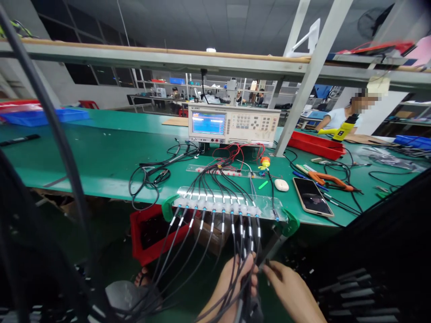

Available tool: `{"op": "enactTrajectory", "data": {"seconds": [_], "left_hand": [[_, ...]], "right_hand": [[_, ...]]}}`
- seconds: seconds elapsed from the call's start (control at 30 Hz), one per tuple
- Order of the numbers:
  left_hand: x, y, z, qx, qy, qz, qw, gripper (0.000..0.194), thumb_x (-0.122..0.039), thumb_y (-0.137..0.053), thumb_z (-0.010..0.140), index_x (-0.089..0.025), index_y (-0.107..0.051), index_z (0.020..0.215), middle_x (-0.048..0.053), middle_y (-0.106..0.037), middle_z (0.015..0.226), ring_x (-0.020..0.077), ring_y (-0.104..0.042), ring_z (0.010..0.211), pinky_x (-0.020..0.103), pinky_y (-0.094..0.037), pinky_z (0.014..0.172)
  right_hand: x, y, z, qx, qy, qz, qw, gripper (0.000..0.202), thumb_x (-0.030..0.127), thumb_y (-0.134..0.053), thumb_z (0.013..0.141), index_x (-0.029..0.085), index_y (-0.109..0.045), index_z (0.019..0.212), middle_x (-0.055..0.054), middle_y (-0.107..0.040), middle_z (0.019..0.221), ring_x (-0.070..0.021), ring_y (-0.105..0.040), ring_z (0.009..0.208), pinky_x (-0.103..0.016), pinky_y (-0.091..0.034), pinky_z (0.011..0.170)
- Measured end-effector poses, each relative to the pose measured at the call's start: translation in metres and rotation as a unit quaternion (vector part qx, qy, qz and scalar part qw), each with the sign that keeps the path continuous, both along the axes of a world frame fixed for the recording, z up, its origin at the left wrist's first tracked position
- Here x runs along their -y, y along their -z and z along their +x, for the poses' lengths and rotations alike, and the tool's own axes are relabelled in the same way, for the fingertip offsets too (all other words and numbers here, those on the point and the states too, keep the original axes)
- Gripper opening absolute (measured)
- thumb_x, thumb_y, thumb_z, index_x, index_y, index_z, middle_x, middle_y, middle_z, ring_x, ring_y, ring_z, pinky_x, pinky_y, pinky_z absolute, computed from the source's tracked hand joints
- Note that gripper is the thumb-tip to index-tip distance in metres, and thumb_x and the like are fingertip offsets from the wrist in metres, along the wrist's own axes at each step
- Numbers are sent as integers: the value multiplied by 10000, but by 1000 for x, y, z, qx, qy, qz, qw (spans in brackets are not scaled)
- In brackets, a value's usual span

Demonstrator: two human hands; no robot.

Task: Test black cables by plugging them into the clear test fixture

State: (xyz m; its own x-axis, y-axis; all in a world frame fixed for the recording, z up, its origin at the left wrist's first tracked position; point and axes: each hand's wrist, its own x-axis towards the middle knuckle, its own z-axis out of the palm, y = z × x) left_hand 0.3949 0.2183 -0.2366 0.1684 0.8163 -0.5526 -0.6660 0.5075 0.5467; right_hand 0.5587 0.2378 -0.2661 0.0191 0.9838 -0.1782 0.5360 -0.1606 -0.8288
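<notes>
My left hand [239, 274] is below the bench edge, fingers closed around black cables [235, 251] with white sleeves. Close beside it on the right, my right hand [288, 283] is closed in a pinch; a small dark piece shows at its fingertips, too little to name. The cables hang from a clear connector strip [269, 207] along the bench's front edge, plugged in a row through blue-tipped connectors. Green clamps [291, 223] sit at the strip's ends. Thin black leads run from its back towards a bench test meter [251, 125] with a lit screen.
On the green bench [111, 152] lie a phone [312, 196], orange-handled pliers [332, 180], a white earbud case [281, 185] and coiled black cable [148, 175]. A red bin [141, 251] stands below. Dark cable bundles hang at both sides. A person [350, 114] sits beyond the red tray [314, 145].
</notes>
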Motion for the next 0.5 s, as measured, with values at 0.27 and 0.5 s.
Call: {"op": "enactTrajectory", "data": {"seconds": [0.27, 0.5], "left_hand": [[8, 0, 9, -25, 18, 23, 999, 225, -365, -721, 705, -181, -708, 835, -25, -627, 615, 44, -518, 462, 133, -397, 412], [9, -2, 11, -26, 39, 29, 998, 280, -392, -746, 674, -171, -702, 840, -33, -613, 601, 37, -506, 443, 125, -381, 391]], "right_hand": [[-1, -38, -20, -222, 31, 15, 974, 469, 570, -609, 772, 231, -716, 1078, -107, -702, 1090, -303, -621, 1023, -399, -443, 888], [-6, -65, -36, -347, 13, -1, 938, 401, 523, -679, 750, 179, -730, 949, -42, -674, 753, -169, -577, 667, -281, -464, 659]]}}
